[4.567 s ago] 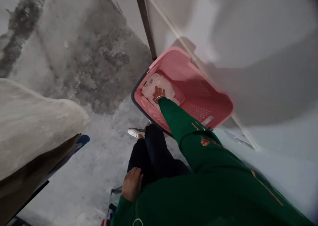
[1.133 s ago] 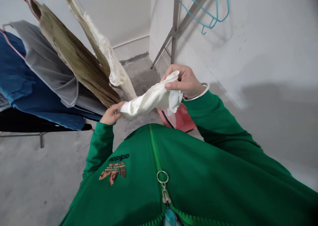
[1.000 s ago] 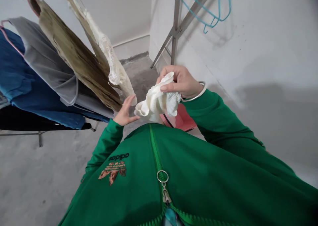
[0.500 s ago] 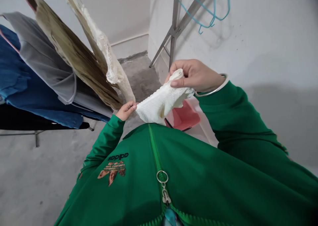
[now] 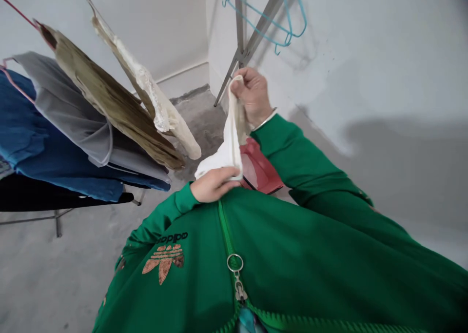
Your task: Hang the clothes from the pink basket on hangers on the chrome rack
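Both my hands grip a small white cloth garment [image 5: 224, 152], stretched in front of my body; its exact kind is not clear. My right hand [image 5: 256, 98] pinches its upper end, with the edge looped over at the thumb. Lower down, my left hand [image 5: 214, 184] is closed around the near corner, fingers partly hidden behind the cloth. A pink plastic container [image 5: 265, 169] stands on the floor just behind the garment, partly covered by it and my right sleeve.
On the left hang several garments: a cream lace one [image 5: 170, 118], an olive one [image 5: 106, 96], a grey one [image 5: 69, 104] and a blue one [image 5: 47, 143]. Blue hangers [image 5: 268, 33] hang from a grey metal rack frame [image 5: 239, 26] by the white wall.
My left hand has shifted right along the garment to a nearer corner. My right hand has turned and moved slightly up and left, so the garment now stands more upright.
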Action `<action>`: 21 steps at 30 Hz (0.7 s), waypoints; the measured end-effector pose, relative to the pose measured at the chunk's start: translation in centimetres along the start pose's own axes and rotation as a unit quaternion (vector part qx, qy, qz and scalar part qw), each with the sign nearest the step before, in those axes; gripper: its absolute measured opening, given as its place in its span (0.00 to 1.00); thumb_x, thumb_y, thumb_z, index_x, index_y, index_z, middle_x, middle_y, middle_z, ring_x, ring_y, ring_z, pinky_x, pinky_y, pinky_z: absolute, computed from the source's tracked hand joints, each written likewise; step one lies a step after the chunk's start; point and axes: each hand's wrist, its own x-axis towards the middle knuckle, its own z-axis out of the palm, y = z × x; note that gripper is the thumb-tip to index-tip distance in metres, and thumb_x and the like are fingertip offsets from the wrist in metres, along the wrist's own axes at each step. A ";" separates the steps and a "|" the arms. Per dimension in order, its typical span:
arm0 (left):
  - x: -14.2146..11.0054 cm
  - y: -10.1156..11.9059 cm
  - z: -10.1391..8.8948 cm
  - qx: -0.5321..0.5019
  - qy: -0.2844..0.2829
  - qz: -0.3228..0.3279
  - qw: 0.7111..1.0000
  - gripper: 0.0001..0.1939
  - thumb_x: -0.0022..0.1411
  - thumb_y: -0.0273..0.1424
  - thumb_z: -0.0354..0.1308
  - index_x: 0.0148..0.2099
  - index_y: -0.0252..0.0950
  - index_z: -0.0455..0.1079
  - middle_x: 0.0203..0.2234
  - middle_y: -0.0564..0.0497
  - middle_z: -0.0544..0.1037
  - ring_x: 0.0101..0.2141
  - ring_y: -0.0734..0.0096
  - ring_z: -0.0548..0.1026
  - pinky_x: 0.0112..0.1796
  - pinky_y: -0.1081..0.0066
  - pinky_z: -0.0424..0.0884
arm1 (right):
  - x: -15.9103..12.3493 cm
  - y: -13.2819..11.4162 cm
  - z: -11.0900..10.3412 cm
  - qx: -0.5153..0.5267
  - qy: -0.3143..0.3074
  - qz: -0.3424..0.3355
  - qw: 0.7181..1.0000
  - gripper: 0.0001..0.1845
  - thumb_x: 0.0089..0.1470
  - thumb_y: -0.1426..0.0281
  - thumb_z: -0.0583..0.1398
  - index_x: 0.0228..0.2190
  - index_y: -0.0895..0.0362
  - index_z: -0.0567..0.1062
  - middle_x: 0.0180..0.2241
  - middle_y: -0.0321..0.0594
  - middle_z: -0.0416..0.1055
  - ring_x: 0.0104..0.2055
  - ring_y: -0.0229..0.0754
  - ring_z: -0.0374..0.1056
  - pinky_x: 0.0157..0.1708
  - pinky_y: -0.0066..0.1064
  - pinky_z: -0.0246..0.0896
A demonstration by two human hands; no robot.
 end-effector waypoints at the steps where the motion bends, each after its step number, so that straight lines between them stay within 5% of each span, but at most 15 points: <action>1: 1.0 0.6 0.6 0.012 -0.033 0.033 0.999 0.16 0.67 0.40 0.49 0.50 0.37 0.67 0.40 0.43 0.78 0.41 0.62 0.77 0.43 0.66 0.73 | -0.2 0.3 1.2 0.012 0.023 0.012 1.000 0.29 0.43 0.42 0.62 0.28 0.52 0.59 0.19 0.26 0.55 0.19 0.31 0.50 0.20 0.28 0.49; 3: 2.3 1.6 0.7 0.041 -0.086 0.095 0.991 0.18 0.68 0.38 0.46 0.56 0.37 0.64 0.45 0.40 0.76 0.45 0.61 0.76 0.45 0.66 0.74 | -1.0 0.1 3.5 0.026 0.033 0.054 0.998 0.29 0.48 0.39 0.56 0.28 0.51 0.56 0.20 0.28 0.51 0.21 0.35 0.50 0.23 0.31 0.52; 5: 2.4 2.3 -0.6 0.090 -0.066 0.130 0.985 0.19 0.69 0.34 0.45 0.60 0.39 0.62 0.50 0.41 0.73 0.49 0.62 0.74 0.47 0.66 0.73 | -2.3 -0.8 5.2 0.066 0.011 0.085 0.994 0.30 0.50 0.37 0.50 0.26 0.51 0.53 0.20 0.29 0.45 0.22 0.37 0.48 0.25 0.32 0.53; 9: 1.4 2.5 -5.8 0.168 0.217 0.073 0.959 0.29 0.64 0.41 0.56 0.64 0.45 0.56 0.57 0.43 0.65 0.59 0.53 0.64 0.57 0.56 0.65 | -4.9 -2.6 7.0 0.209 -0.075 0.101 0.970 0.31 0.50 0.37 0.51 0.25 0.51 0.52 0.20 0.30 0.41 0.23 0.38 0.45 0.24 0.31 0.51; 12: 2.2 0.9 -7.8 0.100 0.281 0.034 0.954 0.45 0.53 0.52 0.63 0.67 0.45 0.49 0.59 0.41 0.63 0.61 0.46 0.61 0.57 0.52 0.63 | -5.8 -3.2 7.7 0.246 -0.108 0.102 0.958 0.30 0.47 0.38 0.56 0.26 0.51 0.56 0.19 0.31 0.47 0.25 0.40 0.49 0.25 0.32 0.51; 16: 4.0 -1.7 -6.8 0.009 0.267 -0.001 0.964 0.48 0.49 0.56 0.63 0.65 0.40 0.53 0.56 0.40 0.68 0.59 0.48 0.64 0.57 0.52 0.63 | -5.5 -3.6 7.5 0.146 -0.143 0.077 0.976 0.26 0.45 0.42 0.62 0.26 0.51 0.63 0.21 0.32 0.56 0.28 0.39 0.54 0.30 0.34 0.56; 21: 4.2 -2.4 -6.4 -0.049 0.360 -0.065 0.929 0.26 0.55 0.51 0.61 0.46 0.36 0.71 0.38 0.49 0.77 0.46 0.60 0.75 0.50 0.60 0.71 | -4.9 -3.8 5.5 -0.094 -0.102 0.006 0.990 0.21 0.49 0.46 0.60 0.35 0.48 0.72 0.40 0.37 0.69 0.45 0.43 0.61 0.50 0.38 0.59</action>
